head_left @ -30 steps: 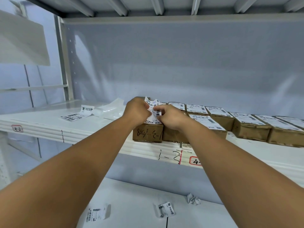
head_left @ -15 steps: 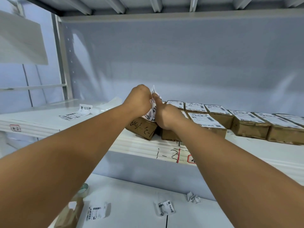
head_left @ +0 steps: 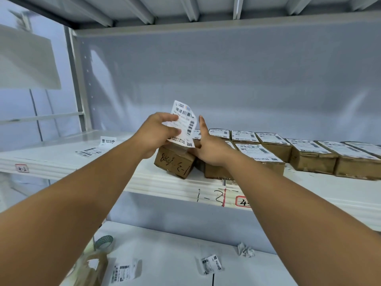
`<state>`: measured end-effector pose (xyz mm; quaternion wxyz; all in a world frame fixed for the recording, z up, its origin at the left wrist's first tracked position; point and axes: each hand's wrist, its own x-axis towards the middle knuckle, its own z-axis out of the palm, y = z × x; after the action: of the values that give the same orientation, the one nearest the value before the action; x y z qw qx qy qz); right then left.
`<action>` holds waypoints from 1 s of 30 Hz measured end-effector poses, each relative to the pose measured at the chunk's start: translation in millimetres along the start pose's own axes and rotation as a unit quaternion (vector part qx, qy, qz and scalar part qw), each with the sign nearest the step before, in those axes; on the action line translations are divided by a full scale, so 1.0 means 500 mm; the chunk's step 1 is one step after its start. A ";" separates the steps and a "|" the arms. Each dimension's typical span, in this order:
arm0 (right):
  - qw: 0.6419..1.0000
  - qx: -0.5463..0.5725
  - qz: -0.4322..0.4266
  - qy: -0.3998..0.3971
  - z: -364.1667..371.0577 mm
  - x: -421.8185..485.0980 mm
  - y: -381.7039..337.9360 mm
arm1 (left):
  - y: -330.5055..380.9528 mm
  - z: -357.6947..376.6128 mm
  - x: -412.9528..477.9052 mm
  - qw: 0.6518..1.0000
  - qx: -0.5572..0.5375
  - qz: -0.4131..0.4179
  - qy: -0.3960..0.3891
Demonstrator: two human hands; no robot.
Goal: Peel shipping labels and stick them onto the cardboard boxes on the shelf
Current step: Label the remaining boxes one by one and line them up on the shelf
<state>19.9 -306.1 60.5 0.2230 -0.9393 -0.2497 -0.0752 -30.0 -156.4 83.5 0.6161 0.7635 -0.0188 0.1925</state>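
Head view. Upper shelf (head_left: pixel 61 162): two loose label strips (head_left: pixel 90 150) near its left end. Both forearms (head_left: pixel 82 193) cross the front edge and hide part of it. Lower shelf (head_left: pixel 175 254): tape roll (head_left: pixel 104 242) at left, crumpled paper (head_left: pixel 245 249) toward the right, two label scraps (head_left: pixel 212 264).

Brown boxes (head_left: pixel 309 159) run in a row to the right end of the upper shelf, each closed, with a white label on top. Leftmost box (head_left: pixel 175 164) sits tilted at the front edge.

Left hand (head_left: pixel 158 133) grips the label (head_left: pixel 183 122), held upright just above that box. Right hand (head_left: pixel 208 149): thumb straight up, fingers hidden under the label; grip cannot be told.

Box front bears a black scrawl, unreadable. Shelf edge reads "1-2"; red-framed tag (head_left: pixel 243 202) reads "4-".
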 end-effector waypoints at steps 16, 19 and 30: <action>0.984 0.165 -0.004 -0.063 -0.007 -0.002 0.015 | -0.033 -0.038 0.026 0.986 -0.092 -0.102 -0.098; 0.983 0.177 0.015 -0.045 -0.016 -0.006 0.013 | -0.046 -0.041 0.026 0.979 -0.145 -0.109 -0.088; 0.984 0.167 0.044 -0.037 -0.021 -0.015 -0.001 | -0.044 -0.043 0.008 0.977 -0.131 -0.077 -0.147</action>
<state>12.7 -313.7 68.2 0.3704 -0.9011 -0.2250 0.0127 -26.1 -129.8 67.9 0.7140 0.6956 -0.0750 0.0257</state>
